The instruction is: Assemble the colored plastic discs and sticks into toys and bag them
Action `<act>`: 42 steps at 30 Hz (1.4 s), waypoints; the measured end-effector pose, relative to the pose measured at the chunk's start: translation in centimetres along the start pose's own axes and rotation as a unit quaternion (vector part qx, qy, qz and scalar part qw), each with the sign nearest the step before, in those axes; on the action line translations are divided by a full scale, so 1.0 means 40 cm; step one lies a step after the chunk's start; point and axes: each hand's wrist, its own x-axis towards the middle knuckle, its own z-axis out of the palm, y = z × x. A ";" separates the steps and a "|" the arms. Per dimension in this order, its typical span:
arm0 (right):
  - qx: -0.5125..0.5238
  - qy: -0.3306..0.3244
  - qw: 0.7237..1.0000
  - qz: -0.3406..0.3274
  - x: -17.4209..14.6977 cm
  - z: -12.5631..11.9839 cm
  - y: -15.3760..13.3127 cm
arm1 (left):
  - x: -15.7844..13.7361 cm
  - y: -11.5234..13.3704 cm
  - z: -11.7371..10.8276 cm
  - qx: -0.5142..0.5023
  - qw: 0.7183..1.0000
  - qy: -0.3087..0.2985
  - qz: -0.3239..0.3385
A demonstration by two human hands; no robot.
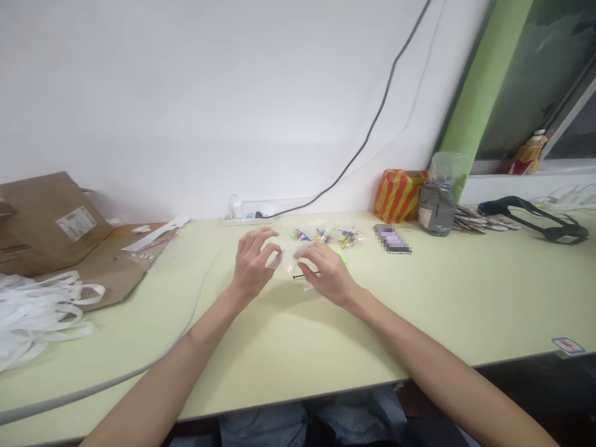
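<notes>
A small clear plastic bag [288,256] is stretched between my two hands above the table. My left hand [254,257] pinches its left side between thumb and fingers. On the other side, my right hand [328,270] grips the bag's right edge. Under and beside my right hand lie a thin black stick-like piece [302,275] and a whitish one [308,288]. A bright green piece [342,255] shows just behind its knuckles. Farther back, several clear bags with small coloured pieces [322,235] in blue, yellow, red and green lie in a row.
Brown paper packaging [46,223] and white straps [41,316] lie at the left, near a grey cable [139,370]. A power strip [246,211] is by the wall. A phone [393,239], striped bag [400,195], grey container [436,208] and black headgear [535,220] are at the right.
</notes>
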 end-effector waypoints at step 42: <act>-0.057 -0.231 0.966 -0.103 -0.010 -0.009 -0.004 | 0.006 0.015 -0.008 -0.071 0.959 -0.262 0.085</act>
